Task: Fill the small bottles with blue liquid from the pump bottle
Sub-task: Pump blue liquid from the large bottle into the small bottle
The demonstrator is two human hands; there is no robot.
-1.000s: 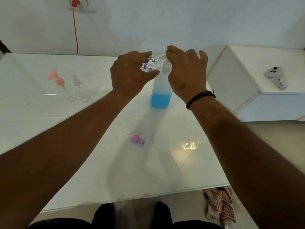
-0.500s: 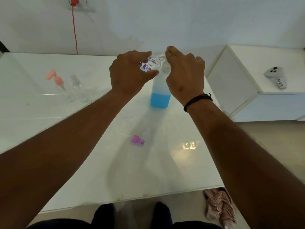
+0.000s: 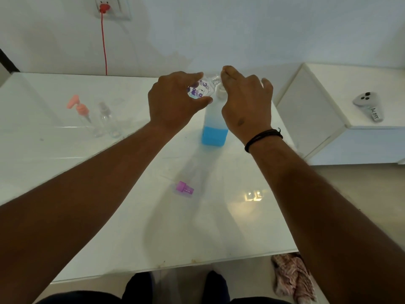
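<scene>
Risk of spillage first: small bottle [image 3: 201, 90] held tilted, mouth set close to the pump nozzle, alignment not verifiable from this angle. Any offset between nozzle and neck, or a hard push on the pump, likely to send blue liquid over the left fingers [image 3: 198, 76] and onto the table [image 3: 122, 216]. Second risk: side load from the pressing hand on a pump bottle [image 3: 213, 126] only about a third full, hence light and liable to tip or slide on the glossy surface. Third: slippage of the smooth clear bottle if wetted.

Left hand [image 3: 173, 102]: fingers curled and clamped round the small flower-printed bottle, thumb beneath, bottle raised level with the pump head. Right hand [image 3: 245, 102]: fingers bent over the pump head [image 3: 219, 93], forefinger uppermost, apparently pressing down; exact contact hidden behind the knuckles. Nothing else held. Liquid level inside the small bottle not determinable.

Outward: purple cap [image 3: 184, 187] lying loose on the table, well apart from both hands, nearer the person. Pink-pump bottle [image 3: 82, 113] and clear spray bottle [image 3: 107, 119] standing together far left, appearing unfilled. Filling judged at an early stage.
</scene>
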